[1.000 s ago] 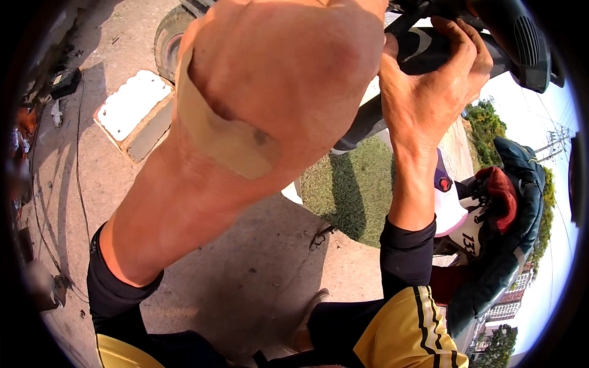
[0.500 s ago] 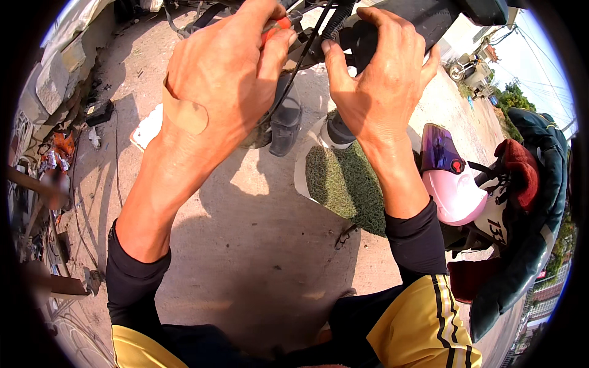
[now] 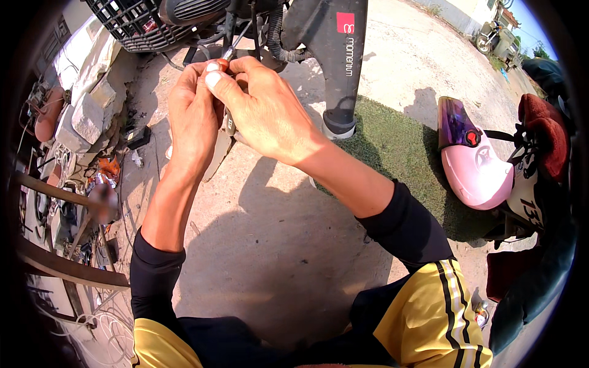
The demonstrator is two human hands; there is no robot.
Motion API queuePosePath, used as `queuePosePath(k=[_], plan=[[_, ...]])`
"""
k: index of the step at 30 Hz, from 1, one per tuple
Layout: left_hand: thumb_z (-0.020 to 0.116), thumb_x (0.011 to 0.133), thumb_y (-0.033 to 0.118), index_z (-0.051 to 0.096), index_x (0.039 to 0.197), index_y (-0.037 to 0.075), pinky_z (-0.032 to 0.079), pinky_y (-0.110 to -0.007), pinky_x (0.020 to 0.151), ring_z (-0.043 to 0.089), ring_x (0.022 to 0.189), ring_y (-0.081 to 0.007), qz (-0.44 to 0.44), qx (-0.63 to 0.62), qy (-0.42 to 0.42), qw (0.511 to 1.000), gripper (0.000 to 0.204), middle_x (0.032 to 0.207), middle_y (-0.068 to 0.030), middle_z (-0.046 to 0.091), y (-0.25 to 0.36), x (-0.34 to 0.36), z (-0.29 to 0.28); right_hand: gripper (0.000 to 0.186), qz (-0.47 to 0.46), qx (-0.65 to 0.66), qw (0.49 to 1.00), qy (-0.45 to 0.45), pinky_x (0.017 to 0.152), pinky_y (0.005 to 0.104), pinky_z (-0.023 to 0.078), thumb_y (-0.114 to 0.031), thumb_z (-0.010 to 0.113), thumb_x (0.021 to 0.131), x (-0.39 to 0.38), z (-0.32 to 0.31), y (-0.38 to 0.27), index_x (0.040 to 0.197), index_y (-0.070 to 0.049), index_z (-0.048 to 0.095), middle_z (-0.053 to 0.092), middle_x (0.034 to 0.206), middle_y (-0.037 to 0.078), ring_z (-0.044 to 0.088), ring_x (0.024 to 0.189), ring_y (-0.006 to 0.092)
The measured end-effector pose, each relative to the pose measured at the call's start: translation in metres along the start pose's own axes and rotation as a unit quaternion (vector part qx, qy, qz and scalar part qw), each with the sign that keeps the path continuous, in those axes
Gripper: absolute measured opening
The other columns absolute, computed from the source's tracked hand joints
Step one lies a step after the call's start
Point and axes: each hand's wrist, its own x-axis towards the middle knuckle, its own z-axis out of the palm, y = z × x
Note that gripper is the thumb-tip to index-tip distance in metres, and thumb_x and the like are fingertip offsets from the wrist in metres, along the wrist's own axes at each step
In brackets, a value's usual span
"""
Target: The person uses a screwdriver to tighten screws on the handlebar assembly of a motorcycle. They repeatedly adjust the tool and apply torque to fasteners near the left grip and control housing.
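My left hand point(image 3: 195, 116) and my right hand point(image 3: 264, 113) meet at the upper middle. Both are closed, fingertips together, around the red handle of a screwdriver point(image 3: 224, 63). Its metal shaft points up toward dark tubing and cables of a bike. Most of the handle is hidden by my fingers. Right of my hands stands the bike's thick dark frame part point(image 3: 325, 55), with a ribbed black cable sleeve point(image 3: 276, 37) beside it. A black basket point(image 3: 132, 30) hangs at the upper left.
A pink helmet point(image 3: 475, 175) with a purple visor sits at the right, by a parked two-wheeler with red padding point(image 3: 543, 138). Green turf matting point(image 3: 399, 141) lies under the bike. Broken concrete blocks point(image 3: 86, 116) and scrap crowd the left, near a brown curved bar point(image 3: 73, 270).
My right hand has left the dark frame part and moved left to join my left hand at the red handle. My view has shifted, bringing the basket and more of the bike into sight.
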Motion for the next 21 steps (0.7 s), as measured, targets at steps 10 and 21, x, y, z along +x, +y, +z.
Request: queuePosePath(k=[10,21], plan=[[0.068,0.100,0.022,0.066,0.124,0.004,0.055,-0.035,0.067,0.071,0.074,-0.0253,0.291,0.411,-0.002,0.864,0.031,0.089,-0.0151,0.070,0.003,-0.019,0.002,0.027,0.150,0.406,0.899,-0.066,0.076,0.0366,0.052,-0.029,0.051,0.108,0.003,0.006,0.012,0.106,-0.004,0.064,0.063,0.093,0.002,0.061,0.084,0.0142],[0.057,0.108,0.023,0.060,0.129,-0.004,0.050,-0.026,0.078,0.059,0.085,-0.0117,0.069,0.295,-0.005,0.953,0.035,0.099,-0.0051,0.068,0.034,-0.013,-0.011,0.035,-0.011,0.176,0.984,0.023,0.083,0.0350,0.055,-0.023,0.067,0.095,0.020,-0.018,0.015,0.112,0.007,0.070,0.075,0.099,0.018,0.072,0.091,0.0234]])
